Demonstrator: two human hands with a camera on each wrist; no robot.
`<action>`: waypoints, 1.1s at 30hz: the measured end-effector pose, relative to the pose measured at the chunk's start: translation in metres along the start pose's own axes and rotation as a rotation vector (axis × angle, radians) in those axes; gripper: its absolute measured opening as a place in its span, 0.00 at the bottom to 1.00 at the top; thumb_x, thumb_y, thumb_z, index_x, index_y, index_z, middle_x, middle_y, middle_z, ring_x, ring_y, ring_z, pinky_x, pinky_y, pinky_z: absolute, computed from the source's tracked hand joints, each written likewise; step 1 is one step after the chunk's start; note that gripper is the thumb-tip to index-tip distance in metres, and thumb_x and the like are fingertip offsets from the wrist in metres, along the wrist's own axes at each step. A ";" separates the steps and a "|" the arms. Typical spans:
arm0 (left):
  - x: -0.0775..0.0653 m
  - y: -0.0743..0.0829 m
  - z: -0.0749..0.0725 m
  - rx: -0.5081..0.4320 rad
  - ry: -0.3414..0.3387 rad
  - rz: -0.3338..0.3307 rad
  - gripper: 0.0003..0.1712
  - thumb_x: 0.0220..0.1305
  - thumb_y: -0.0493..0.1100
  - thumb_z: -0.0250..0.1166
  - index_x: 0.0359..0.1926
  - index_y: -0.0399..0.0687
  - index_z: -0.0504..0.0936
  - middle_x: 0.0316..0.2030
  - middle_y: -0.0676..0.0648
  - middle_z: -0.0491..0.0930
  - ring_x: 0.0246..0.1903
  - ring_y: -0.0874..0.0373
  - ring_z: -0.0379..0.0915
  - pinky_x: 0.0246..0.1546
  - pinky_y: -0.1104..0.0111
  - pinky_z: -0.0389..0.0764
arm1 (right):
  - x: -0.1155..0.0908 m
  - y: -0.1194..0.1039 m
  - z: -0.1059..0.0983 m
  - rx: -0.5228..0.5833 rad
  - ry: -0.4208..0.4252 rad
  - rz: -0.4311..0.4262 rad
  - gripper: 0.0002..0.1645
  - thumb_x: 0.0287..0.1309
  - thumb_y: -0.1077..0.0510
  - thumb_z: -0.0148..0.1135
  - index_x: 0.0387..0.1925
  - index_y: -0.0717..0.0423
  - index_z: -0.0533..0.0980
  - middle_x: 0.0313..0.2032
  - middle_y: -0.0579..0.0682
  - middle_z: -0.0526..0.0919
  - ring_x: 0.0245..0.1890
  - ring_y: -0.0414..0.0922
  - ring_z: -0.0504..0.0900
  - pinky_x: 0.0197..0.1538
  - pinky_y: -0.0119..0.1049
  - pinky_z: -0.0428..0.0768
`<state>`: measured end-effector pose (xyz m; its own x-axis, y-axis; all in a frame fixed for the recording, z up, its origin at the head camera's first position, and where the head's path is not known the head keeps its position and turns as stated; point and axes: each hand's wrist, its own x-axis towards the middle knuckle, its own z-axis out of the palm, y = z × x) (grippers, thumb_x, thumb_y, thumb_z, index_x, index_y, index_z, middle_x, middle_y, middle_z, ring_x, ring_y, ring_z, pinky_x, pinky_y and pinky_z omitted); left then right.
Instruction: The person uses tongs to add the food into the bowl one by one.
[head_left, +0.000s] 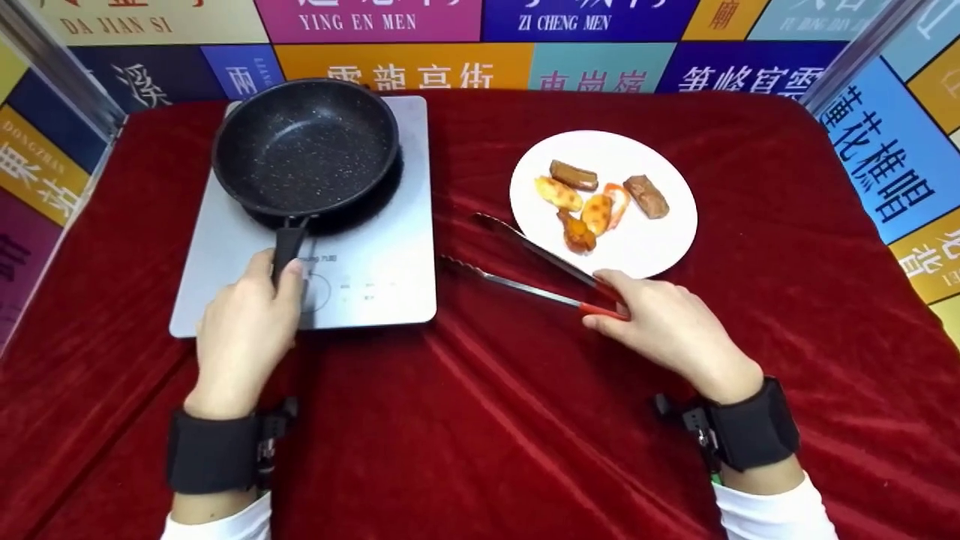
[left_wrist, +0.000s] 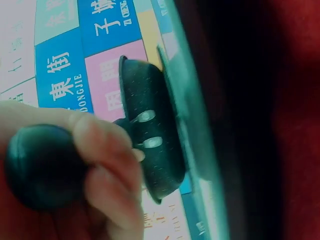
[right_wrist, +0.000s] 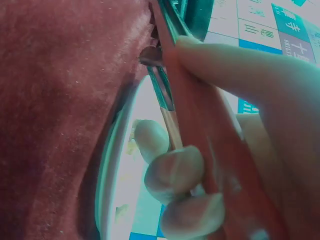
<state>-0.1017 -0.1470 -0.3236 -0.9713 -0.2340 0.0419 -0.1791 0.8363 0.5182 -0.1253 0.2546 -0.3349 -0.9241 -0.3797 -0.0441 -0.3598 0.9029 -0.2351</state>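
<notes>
My left hand (head_left: 251, 319) grips the handle (head_left: 287, 247) of a black speckled frying pan (head_left: 307, 150). In the left wrist view, the curled fingers (left_wrist: 112, 170) wrap the handle, and the pan (left_wrist: 150, 130) is seen from its handle side. Nothing lies in the pan. My right hand (head_left: 667, 322) holds metal tongs (head_left: 532, 289) by their red grips, their arms spread and their tips pointing left. In the right wrist view, the thumb and fingers hold the red grip (right_wrist: 200, 125) of the tongs. A white plate (head_left: 667, 244) with several food pieces (head_left: 596, 214) lies just beyond the right hand.
A flat silver induction cooker (head_left: 397, 277) sits under the pan on the left. Wrinkled red cloth (head_left: 465, 450) covers the table. Colourful panels (head_left: 405, 64) with printed characters stand behind the table, and metal posts (head_left: 82, 97) rise at its back corners.
</notes>
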 end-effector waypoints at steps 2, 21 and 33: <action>0.001 -0.001 0.003 -0.072 -0.012 -0.026 0.33 0.62 0.66 0.38 0.58 0.51 0.67 0.19 0.43 0.77 0.21 0.43 0.74 0.25 0.53 0.67 | -0.002 0.002 -0.001 -0.005 0.015 -0.012 0.28 0.49 0.36 0.59 0.49 0.44 0.70 0.19 0.40 0.69 0.18 0.37 0.67 0.24 0.35 0.65; -0.027 -0.027 0.025 -1.214 -0.151 -0.043 0.25 0.66 0.50 0.50 0.53 0.33 0.63 0.16 0.44 0.67 0.08 0.58 0.57 0.03 0.68 0.57 | -0.019 0.035 -0.033 0.191 0.015 0.121 0.30 0.55 0.33 0.48 0.56 0.40 0.67 0.21 0.45 0.77 0.15 0.40 0.75 0.27 0.38 0.74; -0.030 -0.035 0.033 -1.522 -0.309 0.093 0.26 0.71 0.47 0.39 0.62 0.33 0.55 0.12 0.50 0.53 0.07 0.60 0.42 0.03 0.72 0.44 | -0.034 0.073 -0.053 0.359 0.017 0.297 0.24 0.57 0.33 0.44 0.55 0.29 0.65 0.24 0.47 0.78 0.14 0.48 0.75 0.16 0.39 0.73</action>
<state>-0.0716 -0.1528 -0.3709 -0.9972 0.0560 0.0496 0.0170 -0.4768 0.8789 -0.1269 0.3439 -0.2988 -0.9833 -0.1092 -0.1453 -0.0146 0.8443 -0.5357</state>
